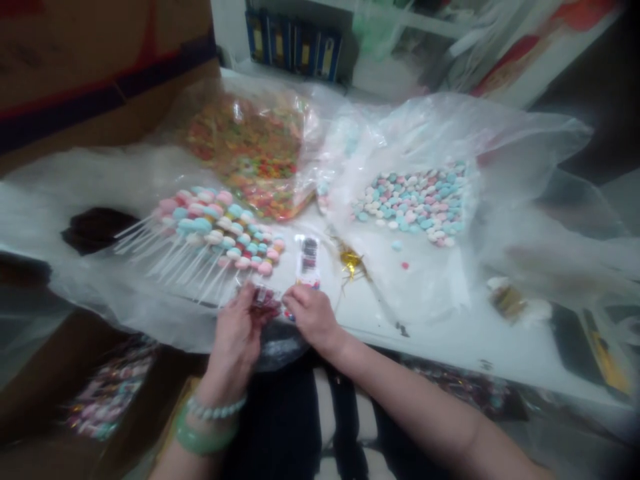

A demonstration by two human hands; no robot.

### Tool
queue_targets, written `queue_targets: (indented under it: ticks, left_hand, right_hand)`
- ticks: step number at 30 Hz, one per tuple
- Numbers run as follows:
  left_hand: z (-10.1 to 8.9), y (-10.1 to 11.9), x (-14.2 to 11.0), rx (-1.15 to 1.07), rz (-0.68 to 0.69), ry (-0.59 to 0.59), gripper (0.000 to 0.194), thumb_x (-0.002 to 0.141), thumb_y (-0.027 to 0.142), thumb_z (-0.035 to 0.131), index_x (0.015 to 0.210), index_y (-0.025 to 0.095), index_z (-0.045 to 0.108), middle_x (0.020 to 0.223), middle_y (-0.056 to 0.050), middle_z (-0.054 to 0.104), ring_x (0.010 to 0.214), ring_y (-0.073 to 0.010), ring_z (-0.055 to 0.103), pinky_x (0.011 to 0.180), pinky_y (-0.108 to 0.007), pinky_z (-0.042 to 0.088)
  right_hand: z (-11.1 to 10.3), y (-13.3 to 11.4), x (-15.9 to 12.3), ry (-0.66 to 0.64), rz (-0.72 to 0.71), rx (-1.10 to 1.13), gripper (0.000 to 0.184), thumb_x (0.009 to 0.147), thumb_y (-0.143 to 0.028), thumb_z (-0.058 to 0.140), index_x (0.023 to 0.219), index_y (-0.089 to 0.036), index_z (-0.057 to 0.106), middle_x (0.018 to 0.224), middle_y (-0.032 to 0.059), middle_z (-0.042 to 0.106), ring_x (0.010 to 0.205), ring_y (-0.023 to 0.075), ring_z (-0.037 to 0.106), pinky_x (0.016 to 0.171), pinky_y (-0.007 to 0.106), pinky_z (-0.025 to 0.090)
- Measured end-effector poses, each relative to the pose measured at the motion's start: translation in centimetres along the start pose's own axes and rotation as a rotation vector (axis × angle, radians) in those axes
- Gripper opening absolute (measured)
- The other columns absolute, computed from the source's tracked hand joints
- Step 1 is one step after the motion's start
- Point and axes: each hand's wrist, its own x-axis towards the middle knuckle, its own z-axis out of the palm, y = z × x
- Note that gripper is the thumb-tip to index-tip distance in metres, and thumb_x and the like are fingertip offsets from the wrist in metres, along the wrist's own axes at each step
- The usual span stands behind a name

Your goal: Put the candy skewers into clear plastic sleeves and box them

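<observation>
My left hand (240, 323) is closed around one end of a small clear packet (267, 301) with dark red contents, blurred. My right hand (313, 315) pinches at the packet's right end, where a bit of blue and red shows under the fingers. Just beyond the right hand, a white printed label card (309, 257) lies on the table. To the left lie several candy skewers (220, 230), pink, blue and white pieces on white sticks. Gold twist ties (351, 262) lie to the right of the card.
A clear bag of orange and green candies (255, 147) lies behind the skewers. Loose pastel candies (415, 200) spread on plastic sheeting at right. An open box of wrapped candies (110, 393) stands low at left; a large cardboard box (100, 67) rises behind it.
</observation>
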Motion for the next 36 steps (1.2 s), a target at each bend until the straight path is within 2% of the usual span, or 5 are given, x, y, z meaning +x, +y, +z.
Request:
queue_targets:
  ticks: [6,20,25,30,36]
  left_hand:
    - [-1.3,0.9,-0.3,0.013,-0.173,-0.04,0.007,0.082,0.012,0.07,0.075,0.011,0.068,0.073,-0.005,0.07,0.062,-0.0141,0.065,0.055,-0.024,0.057]
    - [-3.9,3.4,0.5,-0.098,-0.102,0.044,0.026,0.092,0.009,0.055,0.069,0.011,0.066,0.065,-0.003,0.063,0.051,-0.0111,0.057,0.044,-0.02,0.049]
    - [-3.2,3.4,0.9,-0.112,-0.128,0.058,0.022,0.091,0.005,0.054,0.075,0.012,0.068,0.07,-0.004,0.067,0.062,-0.0139,0.064,0.054,-0.024,0.056]
    - [-2.0,4.2,0.5,-0.166,-0.173,0.118,0.023,0.092,0.005,0.053,0.074,0.013,0.066,0.071,-0.004,0.069,0.064,-0.0145,0.067,0.06,-0.029,0.06]
    - [-2.0,4.7,0.5,-0.236,-0.096,0.13,0.022,0.095,0.009,0.051,0.08,0.014,0.066,0.077,-0.004,0.07,0.071,-0.0175,0.07,0.07,-0.038,0.063]
  right_hand:
    - [0.8,-0.9,0.7,-0.088,-0.219,-0.296,0.028,0.1,-0.034,0.051,0.08,-0.02,0.064,0.08,0.0029,0.07,0.076,0.015,0.064,0.07,0.024,0.04]
    - [1.8,-0.2,3.1,-0.199,-0.161,-0.621,0.023,0.095,-0.02,0.046,0.102,-0.021,0.067,0.103,0.0077,0.071,0.085,0.0198,0.063,0.067,0.028,0.041]
    - [-0.7,0.7,2.3,0.07,0.14,-0.258,0.025,0.083,-0.017,0.051,0.101,-0.021,0.069,0.085,0.0038,0.07,0.076,0.0187,0.061,0.068,0.028,0.04]
    - [-1.9,1.1,2.9,0.0,0.515,0.454,0.012,0.065,-0.029,0.064,0.068,-0.017,0.065,0.05,-0.0054,0.049,0.048,0.0103,0.04,0.051,0.024,0.03]
    - [-3.8,1.4,-1.4,0.057,0.404,0.649,0.019,0.063,-0.036,0.07,0.065,-0.018,0.064,0.05,-0.0058,0.045,0.05,0.0096,0.036,0.049,0.024,0.026]
